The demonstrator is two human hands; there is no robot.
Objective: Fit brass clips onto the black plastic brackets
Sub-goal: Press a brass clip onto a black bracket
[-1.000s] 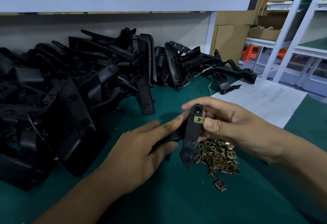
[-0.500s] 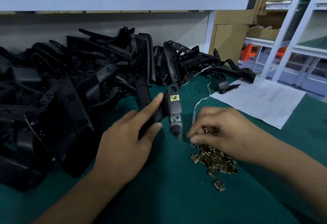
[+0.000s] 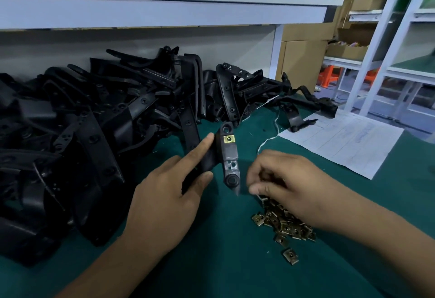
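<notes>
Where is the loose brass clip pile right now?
In the head view, the brass clip pile lies on the green mat, right of centre, under the right hand.

Factory assembly bench (image 3: 211, 262); heaped brackets (image 3: 94, 121); stacked cartons (image 3: 306, 45)

Black bracket (image 3: 229, 154), brass clip (image 3: 229, 139), green mat (image 3: 223, 262).

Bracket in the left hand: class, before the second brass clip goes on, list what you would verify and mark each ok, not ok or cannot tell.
1. The left hand grips the bracket: ok.
2. First clip sits on the bracket's upper end: ok.
3. Lower slot bare and facing up: ok.
4. The right hand is over the clip pile: ok.
5. It has pinched a clip: cannot tell, the fingers are blurred.
6. That clip's orientation: cannot tell.
</notes>
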